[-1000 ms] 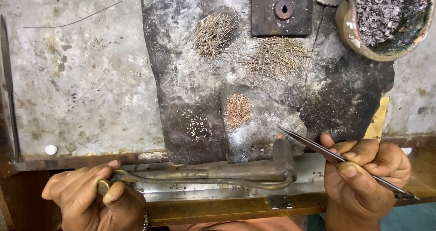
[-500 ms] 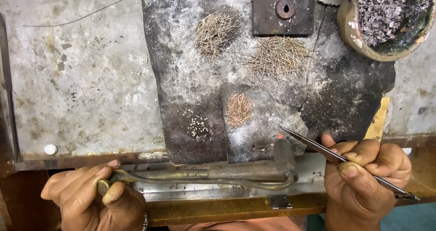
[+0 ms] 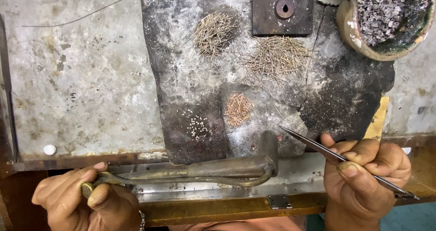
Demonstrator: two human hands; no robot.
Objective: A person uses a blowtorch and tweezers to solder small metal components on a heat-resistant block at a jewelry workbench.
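My left hand (image 3: 86,199) grips the handle of a brass blowtorch (image 3: 213,167) that lies along the bench's front edge, its bent nozzle (image 3: 269,144) pointing up at the dark charred slab (image 3: 181,76). My right hand (image 3: 363,176) pinches slim metal tweezers (image 3: 318,145), tips resting near the slab's lower right edge, close to the nozzle. On the slab lie two heaps of thin wire pins (image 3: 213,31) (image 3: 277,56), a small copper-coloured heap (image 3: 238,108) and a cluster of tiny pale beads (image 3: 197,125).
A dark square metal plate with a hole (image 3: 282,8) sits at the slab's top. A clay bowl of grey scraps (image 3: 386,17) stands at the top right. A thin wire (image 3: 72,15) and a white button-like disc (image 3: 50,149) lie on the grey bench.
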